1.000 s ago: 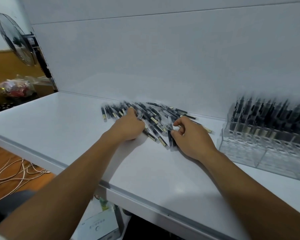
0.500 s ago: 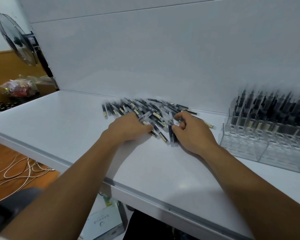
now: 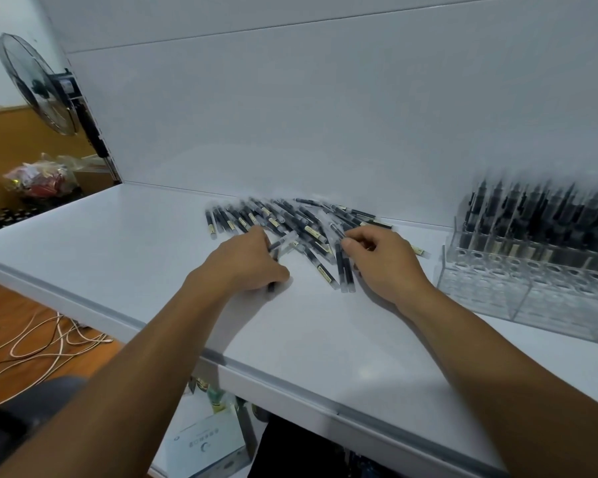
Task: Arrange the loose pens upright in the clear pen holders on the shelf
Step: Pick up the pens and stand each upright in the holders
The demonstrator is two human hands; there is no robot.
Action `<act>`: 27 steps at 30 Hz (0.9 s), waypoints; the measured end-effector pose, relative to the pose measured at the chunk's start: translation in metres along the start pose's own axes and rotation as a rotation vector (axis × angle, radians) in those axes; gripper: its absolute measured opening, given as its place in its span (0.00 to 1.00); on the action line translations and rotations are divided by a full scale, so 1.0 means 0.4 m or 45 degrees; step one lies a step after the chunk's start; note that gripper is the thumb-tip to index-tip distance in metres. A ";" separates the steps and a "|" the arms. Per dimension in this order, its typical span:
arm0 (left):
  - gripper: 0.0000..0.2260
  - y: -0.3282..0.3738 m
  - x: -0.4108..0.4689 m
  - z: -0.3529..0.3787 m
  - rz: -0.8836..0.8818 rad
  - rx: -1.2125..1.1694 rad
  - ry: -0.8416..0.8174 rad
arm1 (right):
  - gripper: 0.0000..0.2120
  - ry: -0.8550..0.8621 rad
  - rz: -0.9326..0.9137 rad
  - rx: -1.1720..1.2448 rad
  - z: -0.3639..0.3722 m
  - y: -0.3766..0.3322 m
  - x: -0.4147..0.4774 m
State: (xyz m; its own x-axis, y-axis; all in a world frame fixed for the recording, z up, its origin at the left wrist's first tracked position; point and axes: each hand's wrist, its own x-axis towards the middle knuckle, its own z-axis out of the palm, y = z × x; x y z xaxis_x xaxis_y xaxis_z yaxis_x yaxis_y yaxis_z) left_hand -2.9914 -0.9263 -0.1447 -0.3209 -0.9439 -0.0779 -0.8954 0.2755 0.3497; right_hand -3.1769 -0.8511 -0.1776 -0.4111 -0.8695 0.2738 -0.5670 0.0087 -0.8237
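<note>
The left hand (image 3: 246, 262), just left of the frame's centre, lies knuckles up on the white shelf (image 3: 125, 257) with its fingers curled round a dark pen (image 3: 272, 287). The pen's ends stick out above and below the fist. How many pens are inside the fist cannot be told.

The right hand (image 3: 385, 265), just right of centre, is apart from the left. Its fingers are bent, and the thumb and fingertips (image 3: 348, 243) pinch the upper ends of a pair of dark pens (image 3: 344, 270). These two lie side by side, pointing toward the lower edge of the frame.

Both hands sit at the near edge of a fanned heap of loose black pens with clear caps and yellowish labels (image 3: 290, 219). The heap lies flat on the shelf, spread across the centre of the frame up to the white back panel (image 3: 290, 115).

At the right edge a clear acrylic pen holder with rows of round sockets (image 3: 532, 288) stands on the shelf, well apart from the heap. Its rear rows are filled with upright black pens (image 3: 532, 215), blurred in this view, and its front rows look unfilled.

At the upper left stands a dark electric fan with a wire guard (image 3: 38, 84). Below it is a crumpled plastic bag with red contents (image 3: 38, 177). Pale cables (image 3: 42, 343) loop over the wooden floor (image 3: 11, 315) at the lower left. A white cardboard box (image 3: 204, 446) sits under the shelf edge at the bottom centre.
</note>
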 end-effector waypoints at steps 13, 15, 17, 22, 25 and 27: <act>0.05 -0.079 -0.033 -0.005 0.117 -0.039 0.199 | 0.07 -0.008 0.079 0.356 0.005 -0.050 -0.026; 0.04 -0.064 -0.045 -0.012 0.224 -0.264 0.223 | 0.05 -0.013 0.073 0.347 -0.019 -0.075 -0.023; 0.03 -0.025 -0.057 -0.013 0.359 -0.504 0.199 | 0.05 -0.024 0.051 0.328 -0.049 -0.093 -0.021; 0.06 0.103 -0.060 0.003 0.575 -0.964 0.050 | 0.03 0.047 0.000 0.312 -0.148 -0.105 -0.048; 0.07 0.200 -0.061 0.020 0.676 -1.126 -0.029 | 0.04 0.138 -0.001 0.310 -0.234 -0.086 -0.071; 0.07 0.272 -0.063 0.034 0.747 -1.190 -0.123 | 0.05 0.211 0.032 0.315 -0.292 -0.060 -0.089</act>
State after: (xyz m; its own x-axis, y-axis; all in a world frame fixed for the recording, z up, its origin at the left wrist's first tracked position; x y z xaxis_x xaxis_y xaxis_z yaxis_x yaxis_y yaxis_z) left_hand -3.0852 -0.8701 -0.1174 -0.6785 -0.6821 0.2725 -0.0236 0.3911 0.9201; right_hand -3.2319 -0.7626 -0.1097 -0.5455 -0.7776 0.3126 -0.3722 -0.1093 -0.9217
